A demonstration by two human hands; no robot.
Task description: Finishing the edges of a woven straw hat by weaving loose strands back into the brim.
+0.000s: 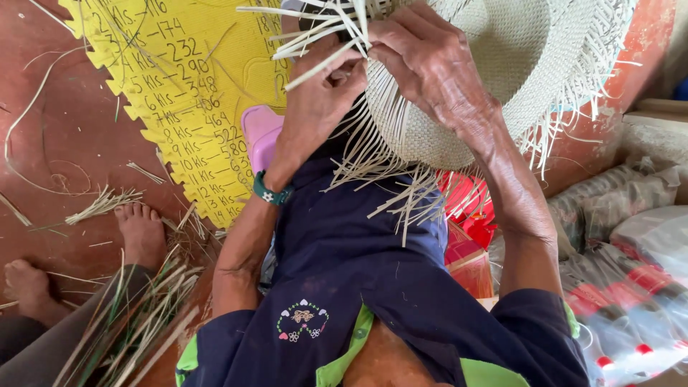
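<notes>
— Woven straw hat (502,64), unfinished, sits high over the lap; where are the hands?
— Left hand (322,93) pinches loose strands (315,32); right hand (430,64) grips the fringed edge, plastic bags (631,236) crowding alongside.

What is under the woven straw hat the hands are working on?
Under the woven hat, loose straw strips hang over the dark blue garment, with something red beside it. The left hand and right hand grip strips at its edge. The hat hides whatever lies directly beneath its crown.

Yellow foam mat (179,79), pink stool (259,132), loose straw strips (107,202), plastic-wrapped bottles (631,301)
</notes>
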